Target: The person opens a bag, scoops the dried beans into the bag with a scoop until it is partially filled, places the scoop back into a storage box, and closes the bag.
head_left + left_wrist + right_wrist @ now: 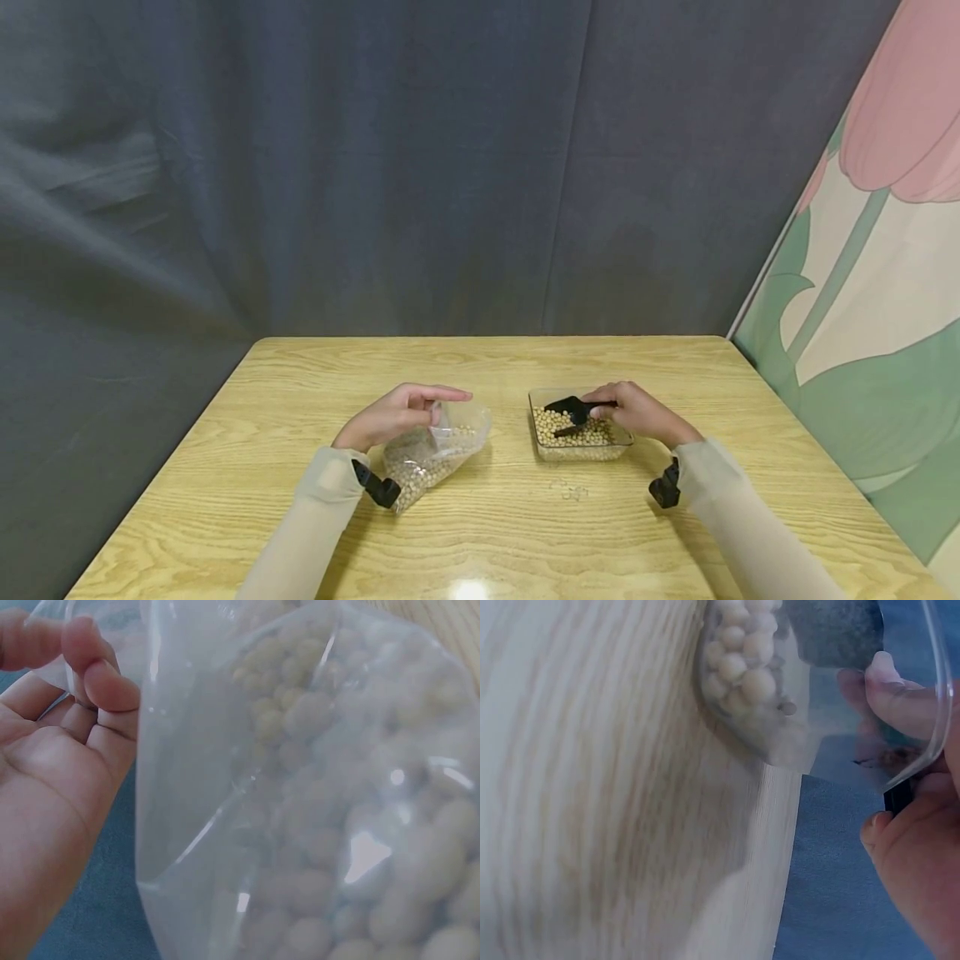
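Note:
My left hand [393,417] pinches the upper edge of a clear plastic bag [431,468] between thumb and fingers. Pale round beans fill the bag's lower part, and it leans on the table with its mouth toward the right. In the left wrist view, beans [330,847] show through the film. On the right, my right hand [637,408] grips the handle of a black scoop [576,408]. The scoop's head lies among beans [551,419] inside a clear rectangular container [581,454]. Through the container's wall, the right wrist view shows the thumb and fingers around the handle.
Both things stand on a light wood-grain table [465,542], with a gap between bag and container. Small pale curved marks [573,492] lie in front of the container. A dark curtain [412,167] hangs behind; a flower-patterned panel [885,358] stands at the right.

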`<state>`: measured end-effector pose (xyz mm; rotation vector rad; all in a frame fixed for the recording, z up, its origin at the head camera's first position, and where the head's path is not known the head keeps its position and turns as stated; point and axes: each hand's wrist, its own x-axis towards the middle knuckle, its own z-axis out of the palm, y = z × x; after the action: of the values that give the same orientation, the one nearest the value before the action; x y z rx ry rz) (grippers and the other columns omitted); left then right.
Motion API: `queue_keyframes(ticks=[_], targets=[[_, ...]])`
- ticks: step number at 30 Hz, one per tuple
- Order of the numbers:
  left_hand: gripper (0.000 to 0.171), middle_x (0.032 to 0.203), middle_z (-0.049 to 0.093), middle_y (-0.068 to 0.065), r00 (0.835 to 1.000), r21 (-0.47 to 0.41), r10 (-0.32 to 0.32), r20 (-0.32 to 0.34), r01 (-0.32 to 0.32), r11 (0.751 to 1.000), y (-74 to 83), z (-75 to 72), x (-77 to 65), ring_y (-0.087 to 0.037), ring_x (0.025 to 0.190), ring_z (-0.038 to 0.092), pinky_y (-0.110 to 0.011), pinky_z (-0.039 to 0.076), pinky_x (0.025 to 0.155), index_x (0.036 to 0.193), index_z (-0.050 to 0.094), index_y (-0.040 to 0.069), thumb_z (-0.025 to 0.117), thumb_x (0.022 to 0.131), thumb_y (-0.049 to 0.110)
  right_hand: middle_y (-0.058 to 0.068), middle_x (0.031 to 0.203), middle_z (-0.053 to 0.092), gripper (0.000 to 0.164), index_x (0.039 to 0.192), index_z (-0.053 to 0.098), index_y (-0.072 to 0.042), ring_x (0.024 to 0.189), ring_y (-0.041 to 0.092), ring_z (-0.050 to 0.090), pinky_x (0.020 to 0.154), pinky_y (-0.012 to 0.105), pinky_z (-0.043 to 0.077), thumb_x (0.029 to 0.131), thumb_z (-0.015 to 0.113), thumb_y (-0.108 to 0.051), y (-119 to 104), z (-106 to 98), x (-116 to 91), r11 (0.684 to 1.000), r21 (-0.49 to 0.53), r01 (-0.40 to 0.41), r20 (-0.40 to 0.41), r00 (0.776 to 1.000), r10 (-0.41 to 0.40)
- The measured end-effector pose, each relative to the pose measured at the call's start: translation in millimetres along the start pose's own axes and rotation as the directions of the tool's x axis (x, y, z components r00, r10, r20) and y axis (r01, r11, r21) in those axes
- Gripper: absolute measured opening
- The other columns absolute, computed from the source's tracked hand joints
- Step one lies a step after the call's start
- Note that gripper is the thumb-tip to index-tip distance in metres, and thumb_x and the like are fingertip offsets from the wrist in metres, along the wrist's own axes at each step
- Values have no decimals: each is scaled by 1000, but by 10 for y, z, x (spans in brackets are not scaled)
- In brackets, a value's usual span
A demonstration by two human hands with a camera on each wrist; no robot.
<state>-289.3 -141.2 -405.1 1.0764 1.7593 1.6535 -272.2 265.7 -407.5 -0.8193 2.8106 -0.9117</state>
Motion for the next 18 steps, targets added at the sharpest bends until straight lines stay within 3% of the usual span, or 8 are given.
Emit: queue_keyframes(ticks=[4,7,9,13,16,18], targets=[[45,115,52,-27,1000,0,1,1,-1,1000,6,-2,-1,-15,72,48,-28,46,68,140,46,-3,44,95,-5,28,120,62,32,122,63,7,93,25,66,69,28,50,92,59,-5,10,3,9,1000,15,-9,-3,1000,9],[45,100,57,-21,1000,2,0,-1,0,1000,9,-6,0,-21,70,45,-30,47,67,140,46,-4,45,95,-4,29,123,60,32,122,62,6,91,22,64,67,28,47,93,59,-4,11,-12,9,999,32,-38,-3,999,38],[45,95,58,-16,1000,0,1,-1,-1,1000,10,-8,0,-24,69,44,-30,47,67,140,45,-5,45,95,-5,30,126,58,32,124,62,5,81,20,61,65,28,45,93,58,-4,17,-25,8,997,45,-56,4,998,56],[45,88,58,-8,1000,-3,-12,-5,12,1000,22,-7,-4,-23,69,44,-31,51,69,140,46,-3,45,96,-4,29,127,58,32,124,62,4,81,20,60,66,28,44,94,57,-4,32,-37,11,996,56,-65,4,998,65],[44,91,57,-14,1000,0,-13,-5,13,1000,30,-2,-3,-23,68,43,-31,53,70,140,46,-3,44,96,-4,29,125,59,31,123,62,4,87,20,61,66,28,44,94,57,-5,41,-38,9,998,52,-48,-4,999,48],[45,99,55,-25,1000,-1,-14,-5,14,1000,34,2,-2,-24,69,42,-31,52,69,140,46,-3,44,96,-4,29,125,58,32,123,62,4,82,21,59,66,28,44,94,57,-6,47,-38,6,997,60,-47,-5,999,48]])
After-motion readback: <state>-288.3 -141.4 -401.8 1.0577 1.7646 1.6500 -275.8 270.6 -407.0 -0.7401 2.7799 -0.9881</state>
